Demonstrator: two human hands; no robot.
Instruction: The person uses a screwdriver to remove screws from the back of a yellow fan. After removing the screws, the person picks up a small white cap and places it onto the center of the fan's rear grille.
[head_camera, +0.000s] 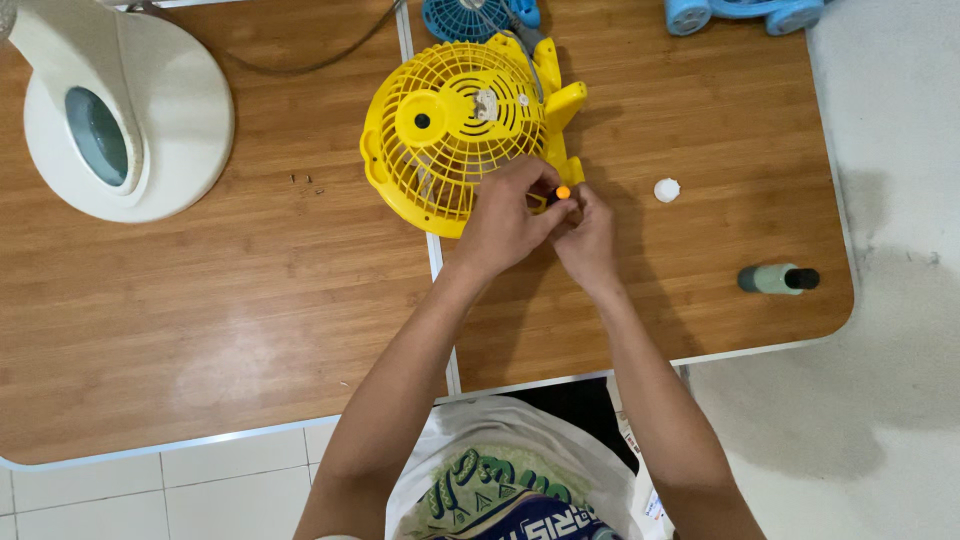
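A yellow fan (455, 130) is laid grille-up across the seam of two wooden tables (250, 300). Both hands are closed at its lower right edge: the left hand (505, 220) and right hand (585, 235) are pinched together around a small orange-tipped tool (562, 192); the exact grip is hidden. A slip of the tool across the plastic grille is judged likely if pressure is misdirected. Loose tiny screws (305, 181) and a white cap (667, 189) could be scattered by an elbow.

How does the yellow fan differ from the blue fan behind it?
The yellow fan lies whole in view, grille up, under the left hand and right hand; the blue fan is cut off by the picture's edge, untouched. Both have round plastic grilles.
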